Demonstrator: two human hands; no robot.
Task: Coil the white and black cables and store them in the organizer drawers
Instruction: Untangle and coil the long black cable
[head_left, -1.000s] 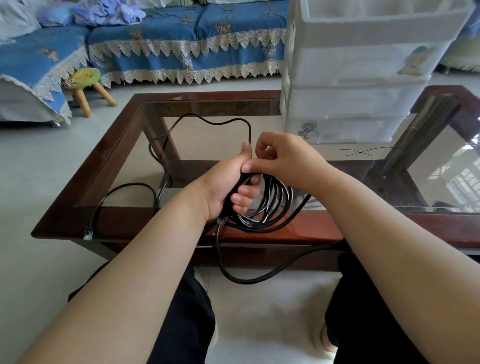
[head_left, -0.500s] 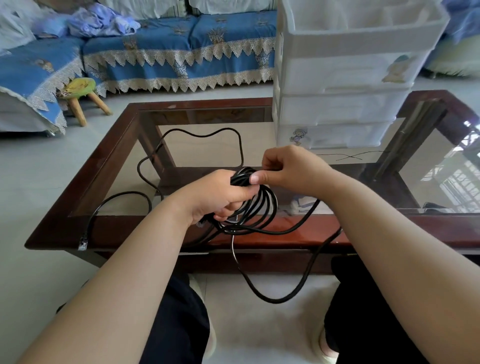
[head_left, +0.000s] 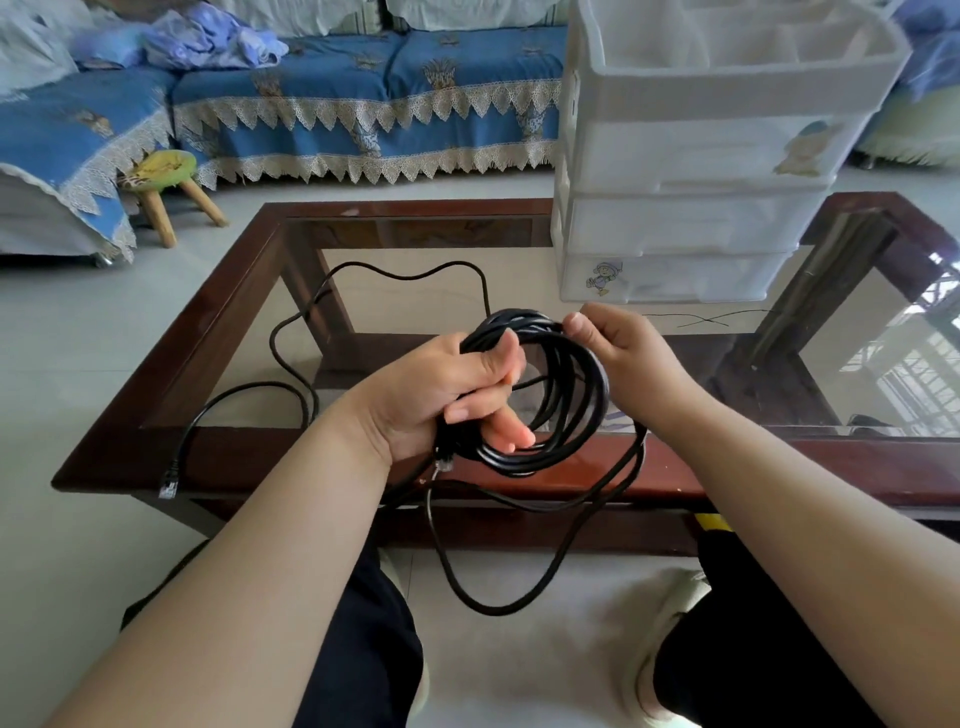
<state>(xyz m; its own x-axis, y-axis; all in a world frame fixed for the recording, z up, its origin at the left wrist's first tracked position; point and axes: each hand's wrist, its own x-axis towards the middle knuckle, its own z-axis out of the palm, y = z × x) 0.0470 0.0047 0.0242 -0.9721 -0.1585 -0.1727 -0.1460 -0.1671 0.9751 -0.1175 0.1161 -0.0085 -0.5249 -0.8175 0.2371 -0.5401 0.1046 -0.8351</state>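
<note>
Black cable (head_left: 571, 395) is coiled above the table's (head_left: 208, 332) near edge; the left hand (head_left: 441, 395) grips the coil and the right hand (head_left: 618, 348) pinches its top. Loose cable trails across the glass and loops below. White drawers (head_left: 691, 171) stand behind, their top cut off. No white cable can be made out.

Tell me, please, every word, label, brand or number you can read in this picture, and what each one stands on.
No readable text anywhere in this view.
Organizer drawers: a cartoon sticker on the bottom drawer front and another on an upper drawer; pictures only, no legible words.
Black cable, gripped by the left hand and pinched by the right hand: any jacket print is too small to read.
Sofa cover: pattern, no lettering.
</note>
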